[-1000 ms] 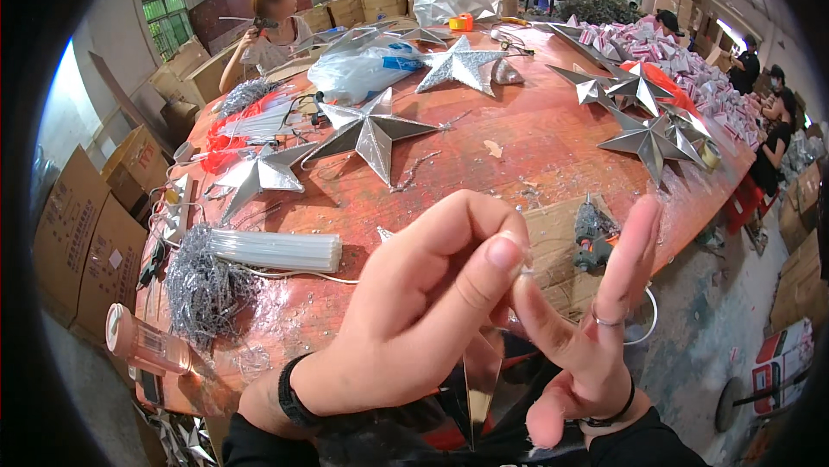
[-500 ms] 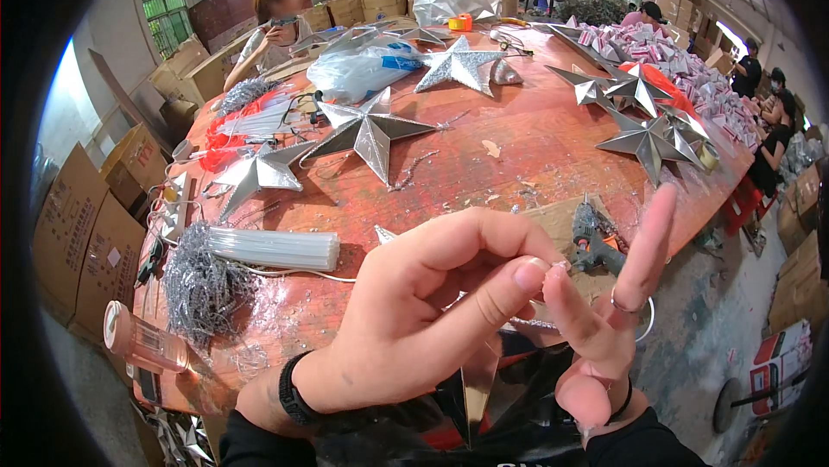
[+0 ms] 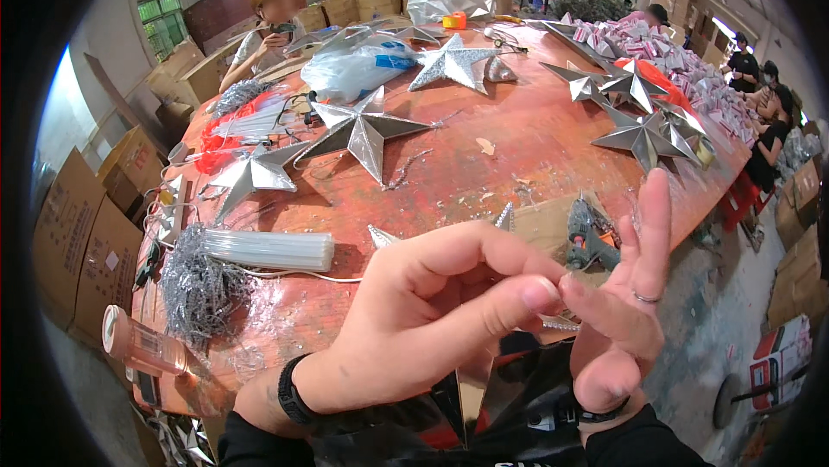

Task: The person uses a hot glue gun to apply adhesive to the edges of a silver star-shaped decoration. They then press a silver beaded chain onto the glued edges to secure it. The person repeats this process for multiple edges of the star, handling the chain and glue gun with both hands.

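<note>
My left hand (image 3: 432, 320) is closed in a pinch, thumb against forefinger; whatever may be between them is too small to make out. My right hand (image 3: 617, 329) has its fingers stretched out and its forefinger tip touching the left thumb tip. Below and behind both hands is a silver star (image 3: 472, 394) with a glittery edging, mostly covered by them; its upper tips show past the left hand. Just beyond the right hand, a glue gun (image 3: 587, 238) rests on a piece of cardboard (image 3: 541, 225).
On the red table (image 3: 458, 173) lie silver stars (image 3: 363, 130), a bundle of glue sticks (image 3: 272, 249), silver tinsel (image 3: 200, 286) and a plastic bag (image 3: 354, 70). A pinkish bottle (image 3: 142, 342) stands at the left edge. A person (image 3: 268, 31) sits across; others are far right.
My right hand has turned slightly, with its fingers closer together and its thumb raised a little. The left hand keeps its pinch. More of the star's upper tips shows.
</note>
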Demonstrator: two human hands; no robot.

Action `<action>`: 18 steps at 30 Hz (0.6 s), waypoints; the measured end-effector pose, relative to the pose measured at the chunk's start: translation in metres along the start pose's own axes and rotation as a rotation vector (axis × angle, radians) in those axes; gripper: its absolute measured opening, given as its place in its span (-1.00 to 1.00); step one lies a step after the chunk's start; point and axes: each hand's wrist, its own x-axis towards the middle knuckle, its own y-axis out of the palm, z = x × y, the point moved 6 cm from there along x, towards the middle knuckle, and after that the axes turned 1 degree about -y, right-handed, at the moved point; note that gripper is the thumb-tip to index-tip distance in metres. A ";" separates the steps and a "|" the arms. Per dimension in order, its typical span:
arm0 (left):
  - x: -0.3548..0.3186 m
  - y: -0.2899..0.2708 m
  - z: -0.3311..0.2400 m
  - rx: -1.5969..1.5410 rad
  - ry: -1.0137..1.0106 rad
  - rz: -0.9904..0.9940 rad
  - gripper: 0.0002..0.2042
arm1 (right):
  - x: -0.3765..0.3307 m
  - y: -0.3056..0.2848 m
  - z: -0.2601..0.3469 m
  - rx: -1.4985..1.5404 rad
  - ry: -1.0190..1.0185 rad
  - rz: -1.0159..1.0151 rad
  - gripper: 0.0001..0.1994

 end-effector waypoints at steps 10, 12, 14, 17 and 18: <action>-0.003 0.012 0.016 -0.001 -0.112 0.060 -0.91 | -0.002 -0.004 0.003 0.011 0.083 -0.105 -0.86; -0.004 0.014 0.020 -0.049 -0.174 0.060 -0.90 | -0.005 -0.002 0.003 -0.001 0.056 -0.139 -0.86; -0.004 0.016 0.024 -0.114 -0.220 0.072 -0.89 | -0.007 -0.001 0.011 -0.146 0.009 -0.164 -0.86; -0.005 0.018 0.030 -0.236 -0.254 0.104 -0.88 | -0.006 0.001 0.014 -0.177 -0.045 -0.160 -0.85; -0.005 0.019 0.032 -0.275 -0.264 0.115 -0.88 | -0.005 0.000 0.013 -0.159 -0.061 -0.152 -0.86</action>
